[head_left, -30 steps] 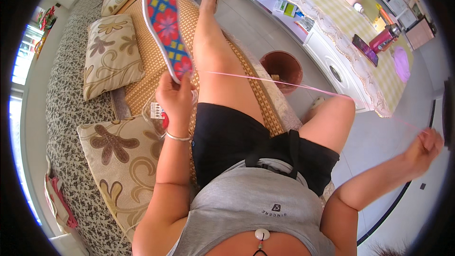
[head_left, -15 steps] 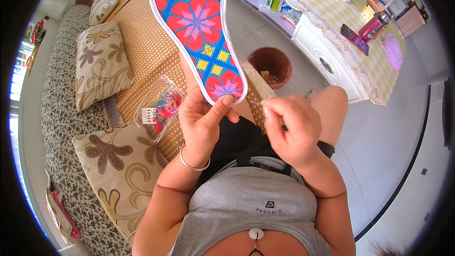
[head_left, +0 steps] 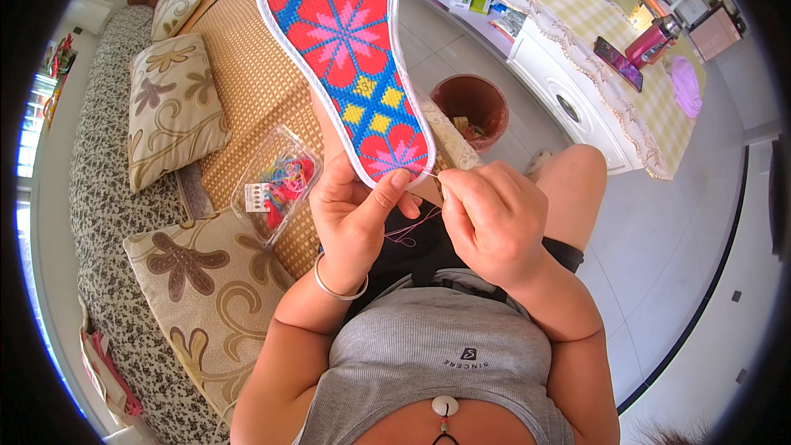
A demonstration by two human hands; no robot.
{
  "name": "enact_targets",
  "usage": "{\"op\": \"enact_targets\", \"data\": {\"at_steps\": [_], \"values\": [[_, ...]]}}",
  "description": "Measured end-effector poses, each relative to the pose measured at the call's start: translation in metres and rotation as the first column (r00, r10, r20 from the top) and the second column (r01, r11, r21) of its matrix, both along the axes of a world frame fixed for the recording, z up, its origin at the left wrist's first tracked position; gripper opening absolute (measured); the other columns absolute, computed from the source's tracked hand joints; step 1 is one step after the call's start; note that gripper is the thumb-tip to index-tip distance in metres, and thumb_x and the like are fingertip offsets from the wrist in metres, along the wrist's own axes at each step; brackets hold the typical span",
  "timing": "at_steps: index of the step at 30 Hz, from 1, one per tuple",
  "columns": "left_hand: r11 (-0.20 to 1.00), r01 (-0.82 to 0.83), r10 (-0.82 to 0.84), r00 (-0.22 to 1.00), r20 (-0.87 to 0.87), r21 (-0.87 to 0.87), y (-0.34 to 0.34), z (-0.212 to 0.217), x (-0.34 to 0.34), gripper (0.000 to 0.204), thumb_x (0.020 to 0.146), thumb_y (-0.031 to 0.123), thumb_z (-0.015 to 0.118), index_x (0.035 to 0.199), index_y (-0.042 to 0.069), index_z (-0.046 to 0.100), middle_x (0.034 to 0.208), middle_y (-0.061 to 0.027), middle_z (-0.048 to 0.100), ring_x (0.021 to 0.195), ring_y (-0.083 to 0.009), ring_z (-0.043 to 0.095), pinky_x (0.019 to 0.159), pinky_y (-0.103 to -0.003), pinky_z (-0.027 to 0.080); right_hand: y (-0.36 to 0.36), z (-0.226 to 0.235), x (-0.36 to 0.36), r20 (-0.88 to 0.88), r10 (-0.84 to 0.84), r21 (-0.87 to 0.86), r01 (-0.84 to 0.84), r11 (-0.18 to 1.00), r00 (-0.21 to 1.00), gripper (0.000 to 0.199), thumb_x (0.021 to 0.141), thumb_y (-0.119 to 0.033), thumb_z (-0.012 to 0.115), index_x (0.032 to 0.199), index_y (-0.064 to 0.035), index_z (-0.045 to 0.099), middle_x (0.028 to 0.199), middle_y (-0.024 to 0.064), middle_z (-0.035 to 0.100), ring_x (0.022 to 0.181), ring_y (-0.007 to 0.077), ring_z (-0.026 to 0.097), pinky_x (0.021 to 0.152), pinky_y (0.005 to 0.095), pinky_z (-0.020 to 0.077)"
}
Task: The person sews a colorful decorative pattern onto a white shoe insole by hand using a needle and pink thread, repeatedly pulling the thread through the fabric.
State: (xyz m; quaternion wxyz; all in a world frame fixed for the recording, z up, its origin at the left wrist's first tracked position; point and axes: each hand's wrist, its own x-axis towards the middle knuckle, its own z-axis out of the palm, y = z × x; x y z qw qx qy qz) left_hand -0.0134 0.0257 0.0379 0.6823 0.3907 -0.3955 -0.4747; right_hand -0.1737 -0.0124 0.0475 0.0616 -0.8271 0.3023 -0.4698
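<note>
My left hand grips the rounded heel end of an embroidered insole, thumb on top and fingers beneath. The insole has a white border and red and pink flowers on blue, with yellow diamonds. Close to its right edge, my right hand is closed in a pinch on a thin, pale needle, which spans the short gap to the insole. Loops of pink thread hang below the heel end, over my dark shorts.
A clear plastic box of colourful threads lies on the woven mat to the left, beside patterned cushions. Ahead right stand a reddish bin and a cloth-covered table with a phone and a flask.
My right hand has moved left, close to the insole's edge, with the needle now visible at its fingertips. Pink thread loops have come into sight below. My left hand keeps its hold.
</note>
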Motion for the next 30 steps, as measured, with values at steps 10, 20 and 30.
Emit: {"op": "enact_targets", "data": {"at_steps": [10,20,30], "values": [[1.000,0.008,-0.008,0.999,0.039,-0.018,0.002,0.001,-0.002,0.019,0.085,-0.007,0.060,0.104,-0.005,0.056,0.093,-0.0115,0.065,0.065,-0.0132,0.062,0.054,-0.023,0.053,0.001,0.001,-0.001,0.012,0.003,-0.004,-0.003,1.000,1.000,0.025,0.065,-0.001,0.066,0.088,-0.0026,0.059,0.065,0.0034,0.044,0.056,0.0192,0.050,0.046,0.0310,0.0409],[0.996,-0.085,0.091,0.977,0.194,-0.039,0.007,0.002,-0.011,0.017,0.083,-0.008,0.062,0.098,-0.004,0.057,0.085,-0.0085,0.064,0.065,-0.0114,0.061,0.054,-0.022,0.052,0.006,0.001,-0.002,-0.100,-0.044,-0.059,0.038,0.998,0.994,0.017,0.067,-0.008,0.064,0.083,-0.0039,0.057,0.064,0.0029,0.041,0.055,0.0171,0.049,0.045,0.0289,0.0388],[0.977,-0.155,0.201,0.902,0.382,-0.149,0.006,-0.003,-0.012,0.009,0.082,-0.009,0.062,0.087,-0.004,0.057,0.076,-0.0065,0.062,0.057,-0.0090,0.058,0.050,-0.021,0.048,0.006,-0.005,0.001,-0.047,-0.058,-0.047,0.056,0.997,0.997,0.018,0.068,-0.009,0.064,0.084,-0.0044,0.058,0.069,0.0044,0.049,0.058,0.0190,0.053,0.046,0.0305,0.0411]]}}
